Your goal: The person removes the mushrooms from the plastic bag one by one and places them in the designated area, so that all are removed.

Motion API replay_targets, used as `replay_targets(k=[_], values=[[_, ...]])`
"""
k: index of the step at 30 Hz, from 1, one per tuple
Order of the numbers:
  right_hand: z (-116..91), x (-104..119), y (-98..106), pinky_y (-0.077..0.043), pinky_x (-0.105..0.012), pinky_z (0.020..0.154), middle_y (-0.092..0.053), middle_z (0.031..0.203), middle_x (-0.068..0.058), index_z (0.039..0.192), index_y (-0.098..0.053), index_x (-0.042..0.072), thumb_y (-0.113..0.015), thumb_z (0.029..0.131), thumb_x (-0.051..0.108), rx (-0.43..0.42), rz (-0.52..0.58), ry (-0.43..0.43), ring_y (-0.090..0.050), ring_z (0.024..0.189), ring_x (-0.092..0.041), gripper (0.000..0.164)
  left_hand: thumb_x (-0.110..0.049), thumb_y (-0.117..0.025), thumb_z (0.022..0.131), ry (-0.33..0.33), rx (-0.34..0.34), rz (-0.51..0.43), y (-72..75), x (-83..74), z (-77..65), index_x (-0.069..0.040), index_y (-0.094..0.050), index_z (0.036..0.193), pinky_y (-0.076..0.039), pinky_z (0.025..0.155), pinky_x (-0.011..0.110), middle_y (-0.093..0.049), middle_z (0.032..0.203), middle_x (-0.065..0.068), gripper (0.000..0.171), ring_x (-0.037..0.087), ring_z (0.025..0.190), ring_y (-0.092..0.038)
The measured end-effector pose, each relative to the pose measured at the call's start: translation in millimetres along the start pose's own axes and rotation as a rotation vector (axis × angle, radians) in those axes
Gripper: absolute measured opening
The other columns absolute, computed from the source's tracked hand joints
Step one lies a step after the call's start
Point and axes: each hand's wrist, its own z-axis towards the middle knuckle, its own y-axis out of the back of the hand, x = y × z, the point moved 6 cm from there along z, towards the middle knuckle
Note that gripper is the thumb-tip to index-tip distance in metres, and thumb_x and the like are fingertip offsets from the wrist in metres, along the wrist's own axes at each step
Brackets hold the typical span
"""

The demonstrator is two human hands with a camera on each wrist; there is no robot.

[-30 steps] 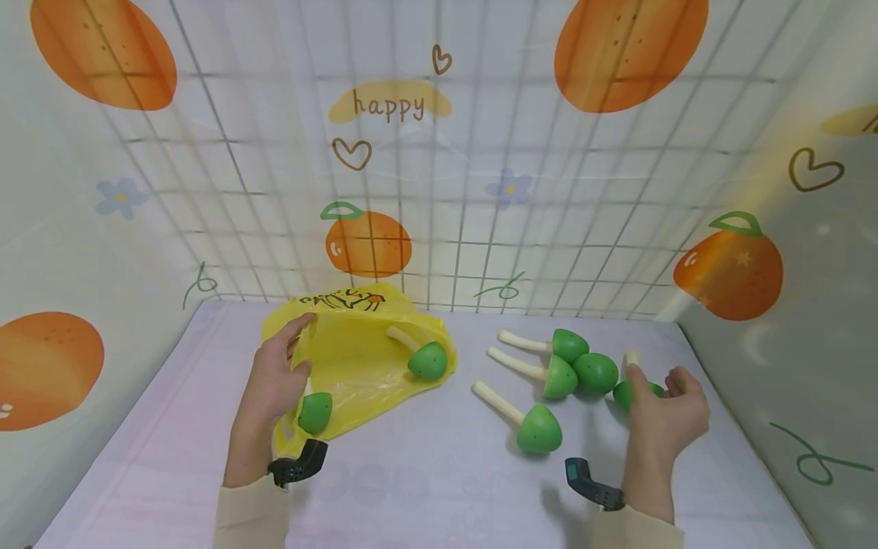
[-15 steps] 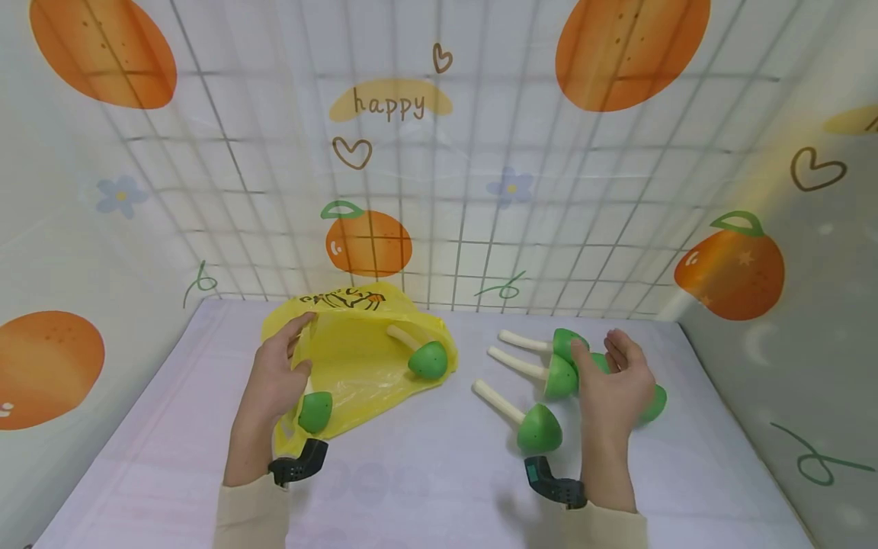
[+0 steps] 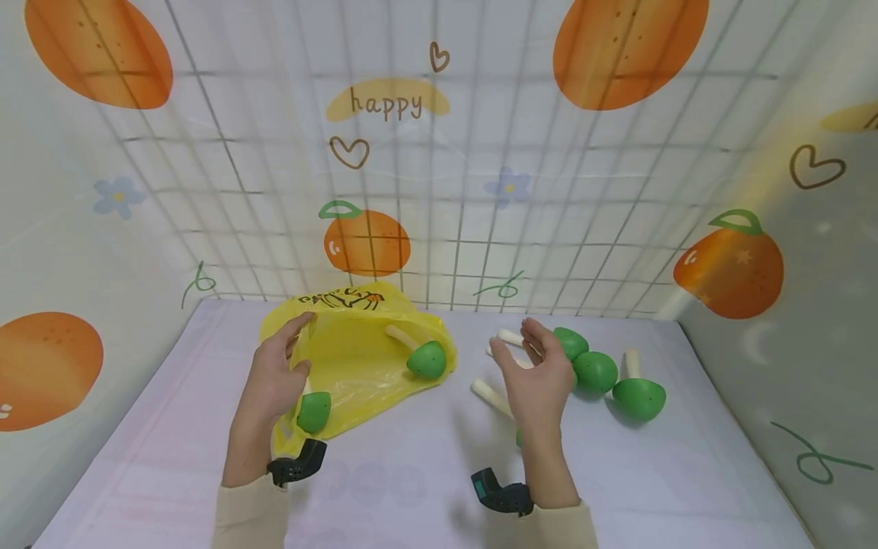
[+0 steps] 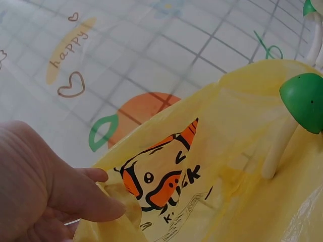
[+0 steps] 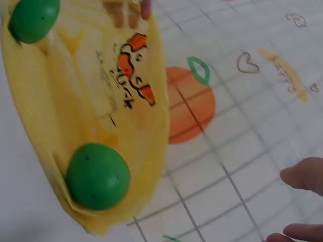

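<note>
My left hand (image 3: 274,377) grips the edge of a yellow plastic bag (image 3: 350,335) printed with a duck; thumb and fingers lie on either side of the film in the left wrist view. The bag's mouth gapes toward me. Inside lie two toy mushrooms with green caps, one mushroom (image 3: 427,360) at the right end, another mushroom (image 3: 314,412) near my left wrist. My right hand (image 3: 542,389) is above the table with nothing between thumb and fingers. It hides parts of the white stems and most of the cap of a front mushroom (image 3: 491,398).
Right of my right hand are more mushrooms: a back cap (image 3: 569,343), a round cap (image 3: 595,372) touching it, and a mushroom (image 3: 639,399) with its stem pointing away. A grid wall (image 3: 453,229) behind printed cloth closes off the back of the table (image 3: 398,488).
My right hand has moved left, from the rightmost mushroom across the group to over the stems. The rightmost mushroom now shows fully. My left hand and the bag stay put.
</note>
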Motion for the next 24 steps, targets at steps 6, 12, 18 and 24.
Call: replay_targets(k=[6, 12, 18, 24], values=[[-15.1, -1.7, -31.7, -0.05, -0.04, 0.111, -0.066, 0.135, -0.019, 0.135, -0.064, -0.005, -0.086, 0.086, 0.007, 0.071, -0.02, 0.053, -0.061, 0.127, -0.033, 0.055, 0.013, -0.053, 0.097, 0.001, -0.002, -0.005, -0.1, 0.7, 0.2, -0.014, -0.039, 0.164, -0.04, 0.117, 0.054, -0.032, 0.169, 0.013, 0.073, 0.041, 0.152, -0.035], [-27.8, -10.6, -58.8, -0.052, -0.04, 0.108, -0.068, 0.131, -0.019, 0.132, -0.066, -0.005, -0.086, 0.084, 0.005, 0.137, -0.053, 0.096, -0.064, 0.124, -0.034, 0.054, 0.013, -0.053, 0.097, 0.009, -0.006, -0.007, -0.6, 1.6, -0.2, -0.014, -0.039, 0.163, -0.04, 0.118, 0.054, -0.033, 0.169, 0.012, 0.073, 0.04, 0.152, -0.035], [-32.5, -31.8, -75.9, -0.052, -0.044, 0.108, -0.067, 0.13, -0.022, 0.134, -0.065, -0.005, -0.088, 0.084, 0.009, 0.179, -0.112, 0.053, -0.064, 0.123, -0.038, 0.057, 0.013, -0.053, 0.097, 0.011, -0.008, -0.001, -0.7, 0.2, 0.0, -0.013, -0.039, 0.163, -0.035, 0.12, 0.055, -0.031, 0.17, 0.015, 0.073, 0.042, 0.154, -0.032], [-34.0, -46.3, -85.5, -0.052, -0.049, 0.107, -0.066, 0.13, -0.026, 0.134, -0.064, -0.007, -0.088, 0.083, 0.008, 0.204, -0.118, 0.021, -0.064, 0.123, -0.044, 0.058, 0.014, -0.053, 0.097, 0.004, -0.004, -0.002, 0.1, -1.1, -0.3, -0.013, -0.039, 0.163, -0.035, 0.12, 0.055, -0.03, 0.17, 0.014, 0.074, 0.042, 0.154, -0.031]])
